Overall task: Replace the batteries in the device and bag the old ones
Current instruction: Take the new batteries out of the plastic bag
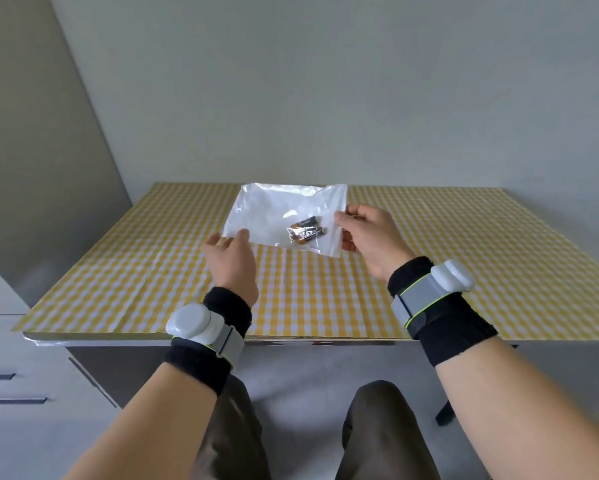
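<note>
A clear plastic bag (274, 213) is held just above the yellow checked table (429, 271), tilted toward me. Inside it, near the lower right, lie a few small black and copper batteries (305, 230). My right hand (367, 237) pinches the bag's right edge between thumb and fingers. My left hand (232, 261) touches the bag's lower left corner with its fingers spread; whether it grips the corner is unclear. No device is in view.
The table stands against a plain wall. A grey cabinet with drawer handles (11, 386) sits at the left, close to the table's corner. My knees (377, 410) are under the table's near edge.
</note>
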The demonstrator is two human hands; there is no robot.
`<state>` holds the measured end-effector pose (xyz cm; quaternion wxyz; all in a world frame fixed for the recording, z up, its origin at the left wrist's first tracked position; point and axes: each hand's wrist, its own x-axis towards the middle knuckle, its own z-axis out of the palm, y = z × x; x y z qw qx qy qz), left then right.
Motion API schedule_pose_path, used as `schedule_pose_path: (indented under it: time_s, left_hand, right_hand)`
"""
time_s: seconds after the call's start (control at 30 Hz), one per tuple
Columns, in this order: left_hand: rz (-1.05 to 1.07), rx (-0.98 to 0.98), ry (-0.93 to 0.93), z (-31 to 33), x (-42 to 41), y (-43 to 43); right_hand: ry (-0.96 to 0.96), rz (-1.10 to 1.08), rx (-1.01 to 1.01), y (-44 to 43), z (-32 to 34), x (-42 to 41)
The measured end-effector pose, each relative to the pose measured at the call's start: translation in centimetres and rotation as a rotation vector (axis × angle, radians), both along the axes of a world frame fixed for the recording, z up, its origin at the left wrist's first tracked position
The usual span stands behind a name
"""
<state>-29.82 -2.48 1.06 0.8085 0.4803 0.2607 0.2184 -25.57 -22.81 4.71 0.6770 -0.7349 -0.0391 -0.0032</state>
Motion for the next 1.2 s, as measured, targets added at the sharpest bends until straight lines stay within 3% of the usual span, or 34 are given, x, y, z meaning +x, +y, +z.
schedule_pose_path:
  time_s: [0.13,0.23,0.3,0.37,0.5,0.67,1.2]
  left_hand:
    - [0.035,0.340,0.184,1.1,0.3,0.4]
    - [-0.069,0.574,0.341,2.1,0.2,-0.5]
    - [-0.095,0.687,0.328,2.6,0.1,-1.0]
    - [-0.105,0.789,0.196,2.9,0.1,-1.4]
    - [-0.263,0.752,-0.033,4.1,0.5,-2.4]
    - [-0.403,0.729,-0.008,5.1,1.9,-3.8]
    - [-0.447,0.655,-0.007,4.2,3.6,-2.9]
  right_hand:
    - [-0.033,0.020,-0.090,0.8,1.2,0.7]
    - [-0.016,0.025,-0.119,1.2,1.2,0.9]
    - [0.016,0.027,-0.110,1.4,1.2,1.1]
    - [0.057,0.046,-0.078,1.5,1.3,1.3]
    - [0.054,0.081,-0.051,1.5,1.6,2.0]
    - [0.045,0.163,-0.033,1.5,2.1,2.7]
    - [0.062,0.352,-0.049,1.9,1.0,3.5]
